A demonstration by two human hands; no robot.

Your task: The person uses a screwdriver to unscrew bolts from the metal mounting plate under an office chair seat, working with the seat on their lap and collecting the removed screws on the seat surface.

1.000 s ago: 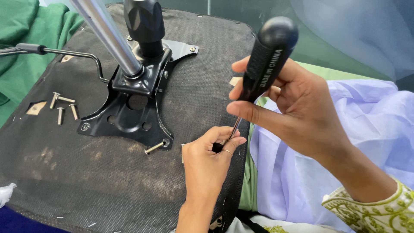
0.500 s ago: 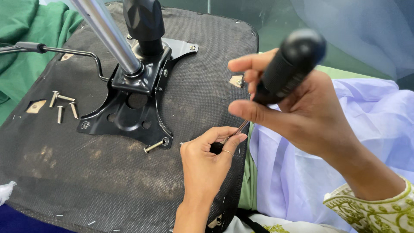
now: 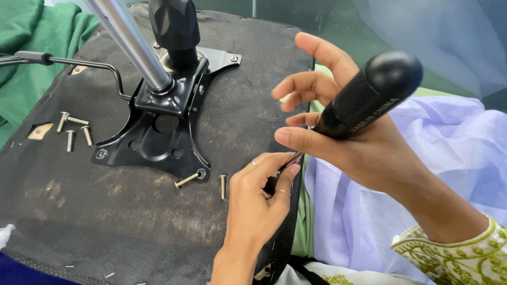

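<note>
Black fabric on the underside of a chair seat (image 3: 79,211) filled most of the view, with green cloth (image 3: 21,53) beyond its left edge and pale lilac fabric (image 3: 369,211) to the right. On it sat a black metal mounting plate (image 3: 158,137), a chrome column (image 3: 127,42) rising from its middle and a thin lever (image 3: 79,64) running off to the left. Four loose bolts (image 3: 74,129) lay in a cluster left of the plate; another bolt (image 3: 187,180) lay tilted at the plate's near corner, and one more (image 3: 223,186) just beside it.

The screwdriver (image 3: 364,97) stood at the seat's right edge, tilted — its black ribbed handle up to the right, its thin shaft angled down to the left. The right hand (image 3: 348,142) was closed loosely on the handle, thumb laid along it, upper fingers spread free. The left hand (image 3: 259,203), directly below, pinched its fingertips around the shaft's tip against the seat edge — the tip itself was hidden by them. Both hands sat close together, right of the plate.
</note>
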